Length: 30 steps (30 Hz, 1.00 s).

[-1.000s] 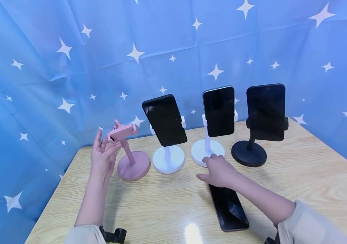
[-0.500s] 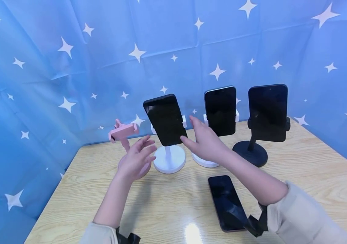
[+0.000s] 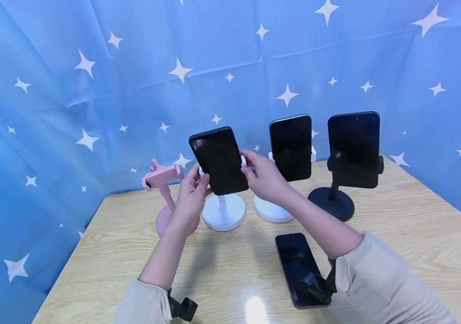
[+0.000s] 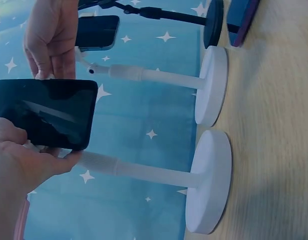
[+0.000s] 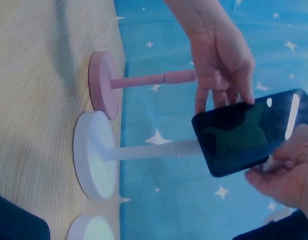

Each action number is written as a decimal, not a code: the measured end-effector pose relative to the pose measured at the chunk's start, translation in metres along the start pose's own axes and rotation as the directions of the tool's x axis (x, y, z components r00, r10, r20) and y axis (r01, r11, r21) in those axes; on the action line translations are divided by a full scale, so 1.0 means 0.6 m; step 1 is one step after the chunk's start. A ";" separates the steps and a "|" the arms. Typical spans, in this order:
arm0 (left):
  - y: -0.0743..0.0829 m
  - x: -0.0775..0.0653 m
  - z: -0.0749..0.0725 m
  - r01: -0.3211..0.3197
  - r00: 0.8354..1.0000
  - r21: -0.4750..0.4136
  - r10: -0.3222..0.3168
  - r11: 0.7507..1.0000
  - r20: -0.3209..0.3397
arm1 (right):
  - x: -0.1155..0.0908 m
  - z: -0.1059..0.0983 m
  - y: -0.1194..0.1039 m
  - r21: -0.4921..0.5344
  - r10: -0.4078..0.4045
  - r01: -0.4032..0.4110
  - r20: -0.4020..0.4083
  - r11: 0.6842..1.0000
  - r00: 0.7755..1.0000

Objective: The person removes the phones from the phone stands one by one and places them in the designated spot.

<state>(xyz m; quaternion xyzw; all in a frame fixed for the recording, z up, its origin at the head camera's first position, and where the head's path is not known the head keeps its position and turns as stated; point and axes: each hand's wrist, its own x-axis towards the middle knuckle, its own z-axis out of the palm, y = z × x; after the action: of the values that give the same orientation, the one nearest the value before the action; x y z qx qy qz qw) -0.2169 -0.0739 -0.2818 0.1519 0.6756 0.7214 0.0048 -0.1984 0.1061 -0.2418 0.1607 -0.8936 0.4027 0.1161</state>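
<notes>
A black phone [image 3: 219, 159] sits tilted in the clamp of a white phone stand [image 3: 223, 213], second from the left. My left hand [image 3: 190, 198] grips the clamp's left side, its thumb by the phone's edge and its fingers partly hidden behind. On the opposite side, my right hand [image 3: 268, 177] pinches the white clamp end [image 5: 269, 164] between thumb and fingers. Most of the clamp is hidden behind the phone. In the left wrist view, the stand's round base [image 4: 210, 182] rests on the table and its pole rises to the phone.
A pink phone stand [image 3: 163, 175] without a phone stands at the left. To the right are another white stand [image 3: 273, 211] with a phone [image 3: 291, 148] and a black stand [image 3: 331, 203] with a phone [image 3: 354, 150]. Another phone [image 3: 299, 265] lies on the wooden table [image 3: 238, 274].
My left hand has moved right from the pink stand to the white stand's clamp. My right hand has left the area above the lying phone and now pinches the clamp's right side.
</notes>
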 end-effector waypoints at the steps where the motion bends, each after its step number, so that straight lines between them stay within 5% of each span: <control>1: -0.002 0.000 0.000 -0.015 1.000 -0.004 0.015 1.000 -0.002 | 0.000 0.001 0.003 -0.001 -0.014 0.014 -0.009 1.000 1.000; 15: -0.002 -0.018 -0.010 -0.097 0.994 -0.085 0.101 0.992 0.042 | -0.030 -0.010 0.015 -0.016 -0.223 0.222 -0.082 0.975 0.971; 30: 0.032 -0.108 -0.002 -0.203 0.972 0.036 0.197 0.978 0.132 | -0.120 -0.054 -0.008 0.041 -0.319 0.320 -0.031 0.947 0.947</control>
<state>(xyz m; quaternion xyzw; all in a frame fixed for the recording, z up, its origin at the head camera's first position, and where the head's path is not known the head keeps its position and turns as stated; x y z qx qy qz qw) -0.1516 -0.0906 -0.2767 0.2650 0.6729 0.6901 -0.0285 -0.1279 0.1415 -0.2419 0.3007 -0.8451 0.4006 0.1870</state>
